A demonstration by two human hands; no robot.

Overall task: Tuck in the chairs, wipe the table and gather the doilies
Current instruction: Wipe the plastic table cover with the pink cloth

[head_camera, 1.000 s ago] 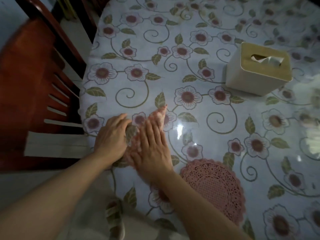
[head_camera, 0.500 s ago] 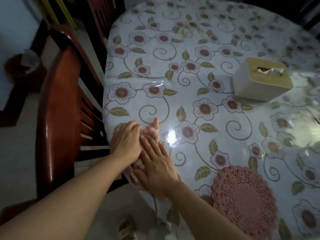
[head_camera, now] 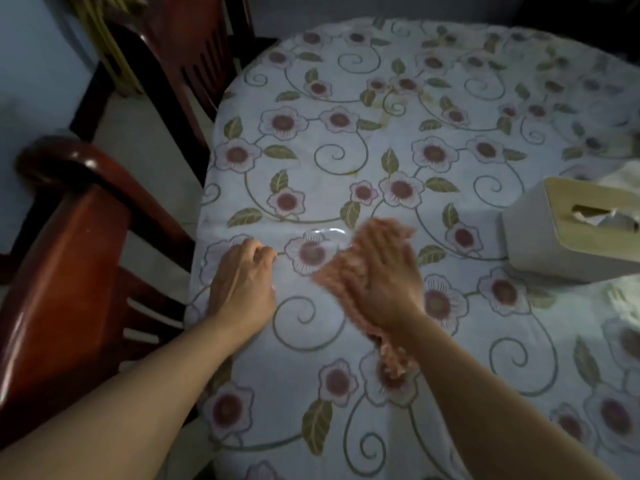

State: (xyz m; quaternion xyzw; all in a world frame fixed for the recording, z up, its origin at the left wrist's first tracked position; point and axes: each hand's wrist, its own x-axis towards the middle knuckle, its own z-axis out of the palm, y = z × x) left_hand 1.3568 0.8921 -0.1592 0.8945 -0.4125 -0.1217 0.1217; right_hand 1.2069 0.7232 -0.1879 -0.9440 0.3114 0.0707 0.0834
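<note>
A pink lace doily [head_camera: 334, 271] lies under my right hand [head_camera: 381, 275], which is blurred with motion. Its frilly edge sticks out to the left of the palm and below the wrist [head_camera: 393, 360]. My left hand [head_camera: 242, 282] rests on the table [head_camera: 346, 161] near its left edge, fingers curled in, nothing visible in it. The table has a floral cloth under a shiny clear cover. One dark red wooden chair [head_camera: 69, 258] stands close against the table's left side, and a second chair [head_camera: 187, 50] is at the far left corner.
A cream tissue box with a wooden lid [head_camera: 571, 237] sits at the right edge of the view, a hand's width from my right hand. Pale floor shows between the two chairs.
My hands, together on the doily before, have parted. The right hand has swept to the right with the doily. The view has shifted, and the second doily seen earlier is out of frame.
</note>
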